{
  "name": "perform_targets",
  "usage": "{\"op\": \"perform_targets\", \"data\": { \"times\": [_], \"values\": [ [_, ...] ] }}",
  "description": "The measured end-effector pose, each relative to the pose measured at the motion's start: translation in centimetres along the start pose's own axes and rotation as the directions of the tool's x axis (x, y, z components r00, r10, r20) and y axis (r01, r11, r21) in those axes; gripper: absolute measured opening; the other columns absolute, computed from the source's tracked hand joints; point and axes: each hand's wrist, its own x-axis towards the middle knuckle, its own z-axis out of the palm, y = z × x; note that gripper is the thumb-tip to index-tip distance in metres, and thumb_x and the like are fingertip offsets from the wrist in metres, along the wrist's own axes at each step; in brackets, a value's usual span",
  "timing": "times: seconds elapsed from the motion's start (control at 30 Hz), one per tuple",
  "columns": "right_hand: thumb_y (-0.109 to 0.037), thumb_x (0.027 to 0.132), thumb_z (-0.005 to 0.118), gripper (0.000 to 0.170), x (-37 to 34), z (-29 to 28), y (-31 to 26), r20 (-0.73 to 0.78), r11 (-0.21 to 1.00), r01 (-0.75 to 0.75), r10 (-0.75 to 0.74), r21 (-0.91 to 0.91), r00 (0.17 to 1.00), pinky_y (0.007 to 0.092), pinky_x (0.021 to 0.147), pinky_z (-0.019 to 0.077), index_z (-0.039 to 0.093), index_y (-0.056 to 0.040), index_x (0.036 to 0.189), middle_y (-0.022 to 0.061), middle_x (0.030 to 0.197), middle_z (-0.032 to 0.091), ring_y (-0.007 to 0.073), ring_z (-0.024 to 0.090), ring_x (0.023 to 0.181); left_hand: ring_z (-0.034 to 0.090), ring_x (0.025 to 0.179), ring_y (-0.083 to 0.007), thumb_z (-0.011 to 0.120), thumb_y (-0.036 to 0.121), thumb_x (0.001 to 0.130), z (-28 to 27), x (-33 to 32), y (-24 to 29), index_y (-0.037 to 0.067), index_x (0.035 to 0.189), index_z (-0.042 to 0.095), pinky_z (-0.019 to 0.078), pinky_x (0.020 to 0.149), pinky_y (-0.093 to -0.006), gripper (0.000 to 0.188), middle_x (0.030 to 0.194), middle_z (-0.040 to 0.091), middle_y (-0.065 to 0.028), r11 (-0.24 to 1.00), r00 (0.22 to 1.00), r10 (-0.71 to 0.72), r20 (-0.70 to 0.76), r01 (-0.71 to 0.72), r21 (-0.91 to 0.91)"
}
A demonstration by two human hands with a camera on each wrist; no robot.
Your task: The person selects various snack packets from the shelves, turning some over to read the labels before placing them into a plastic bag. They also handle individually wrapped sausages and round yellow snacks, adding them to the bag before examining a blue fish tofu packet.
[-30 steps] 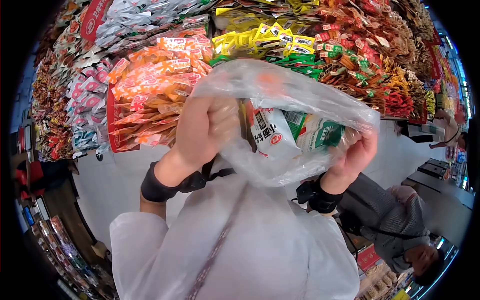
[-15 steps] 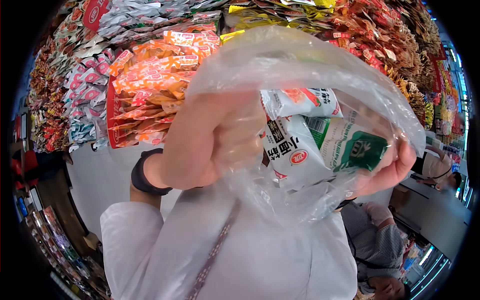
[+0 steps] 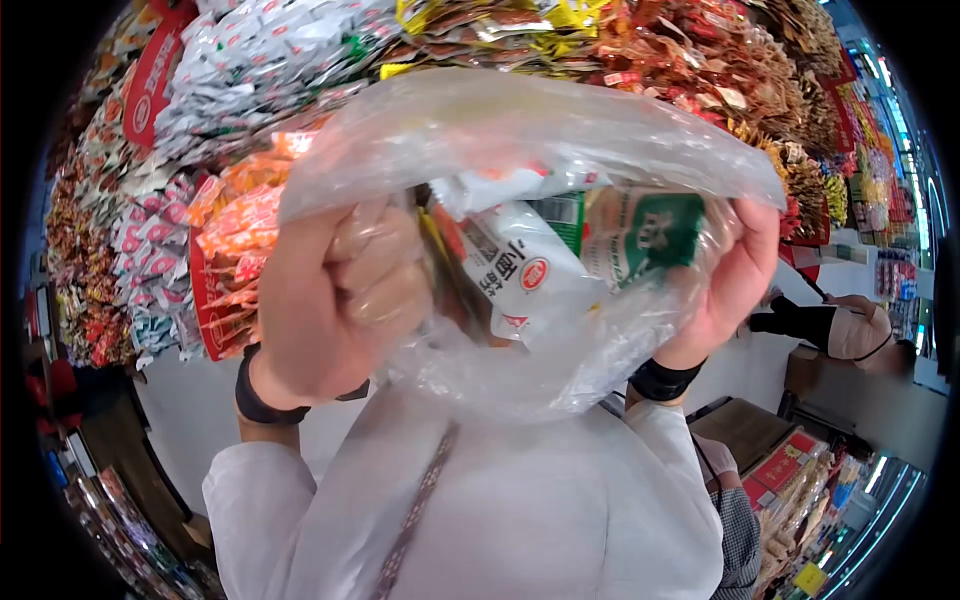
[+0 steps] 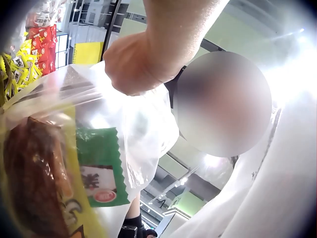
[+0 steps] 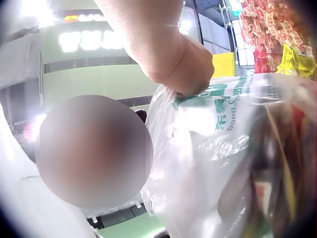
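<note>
Both hands hold a clear plastic bag (image 3: 480, 140) by its rim, its mouth spread wide in front of the chest. My left hand (image 3: 375, 265) grips the left side with curled fingers, the film lying over them. At the opposite side my right hand (image 3: 740, 285) pinches the rim between thumb and fingers. Inside lie several snack packets, among them a white packet (image 3: 525, 265) with a red oval logo. Through the film, the left wrist view shows a green-and-yellow packet (image 4: 101, 163). Green print (image 5: 223, 106) marks the bag's outside in the right wrist view.
Heaps of wrapped snacks fill a display beyond the bag: orange packets (image 3: 245, 225), silver-white packets (image 3: 270, 75) and reddish-brown packets (image 3: 690, 60). A red sign (image 3: 150, 85) stands at the left. Another person (image 3: 850, 325) is in the aisle at right.
The bag rose toward the camera, then shifted left and down a little. My hands have moved farther apart, widening its mouth. The bystander in grey at right has mostly left the view.
</note>
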Motion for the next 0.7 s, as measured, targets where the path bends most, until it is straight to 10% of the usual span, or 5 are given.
{"op": "perform_targets", "data": {
  "times": [0.3,0.53,0.7],
  "values": [
    [-0.012,0.079,0.044,0.016,4.0,-5.7,-6.8,0.308,0.977,-0.202,0.172,0.068,0.936,0.0268,0.054,0.0464,0.051,-0.0005,0.087,0.0077,0.073,0.056,0.0154,0.055,0.06,0.05,0.06,-0.0091,0.033,0.022,0.09,4.3,2.6,-5.6,0.003,0.103,0.047,0.0437,0.05,-0.0217,0.027,0.073,0.049,0.0003,0.891,0.893,0.441,-0.092,-0.423,0.167],
    [-0.012,0.078,0.044,0.018,5.4,-10.4,-13.3,0.346,0.962,-0.252,0.202,0.107,0.916,0.0286,0.057,0.0464,0.051,0.0006,0.089,0.0094,0.076,0.056,0.0171,0.055,0.063,0.024,0.038,-0.0045,0.031,0.021,0.091,10.2,6.7,-12.4,0.012,0.067,0.032,0.0198,0.032,-0.0193,0.026,0.051,0.025,0.0054,0.813,0.743,0.577,-0.339,-0.562,0.153],
    [-0.012,0.078,0.044,0.019,5.4,-13.5,-17.1,0.358,0.958,-0.258,0.198,0.127,0.912,0.0298,0.059,0.0465,0.05,0.0013,0.09,0.0107,0.078,0.056,0.0183,0.056,0.066,0.019,0.037,-0.0049,0.031,0.022,0.091,11.9,8.7,-16.5,0.011,0.065,0.031,0.0168,0.031,-0.0211,0.028,0.05,0.022,0.0051,0.882,0.851,0.458,-0.256,-0.472,0.009]
  ]
}}
